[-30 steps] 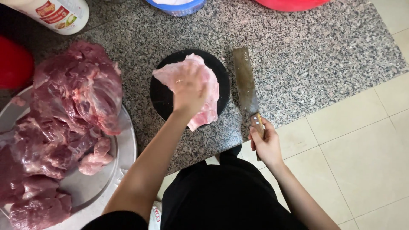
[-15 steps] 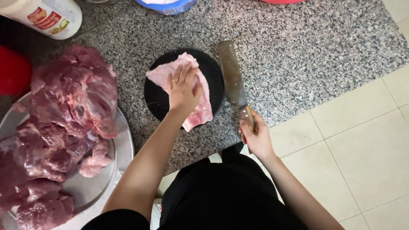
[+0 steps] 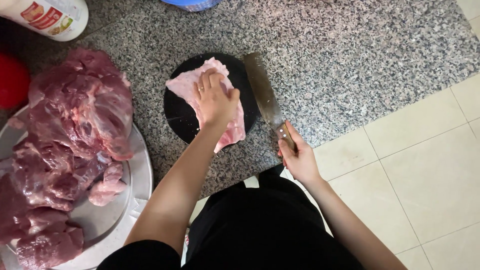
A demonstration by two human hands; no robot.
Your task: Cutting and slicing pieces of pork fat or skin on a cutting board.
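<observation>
A: Any packages or labels in sight?

B: One. A white bottle lies at the top left corner on the speckled granite slab, with a label in red, orange and green on its side. Its ends are cut off by the picture edge.

A: And the count of the rest?

B: One round black cutting board, one pale pink slab of meat lying on it, one cleaver with a wooden handle. One metal tray on the left holds a heap of dark red meat chunks; they overlap, so I cannot count them. One red round thing at the left edge, one blue rim at the top.

A: The hands?

B: The left hand lies flat on the pink slab, fingers spread a little, a ring on one finger. The right hand is closed around the cleaver's handle; the blade lies over the board's right rim, just beside the meat

A: The floor?

B: Cream tiles at the right, next to the granite
</observation>
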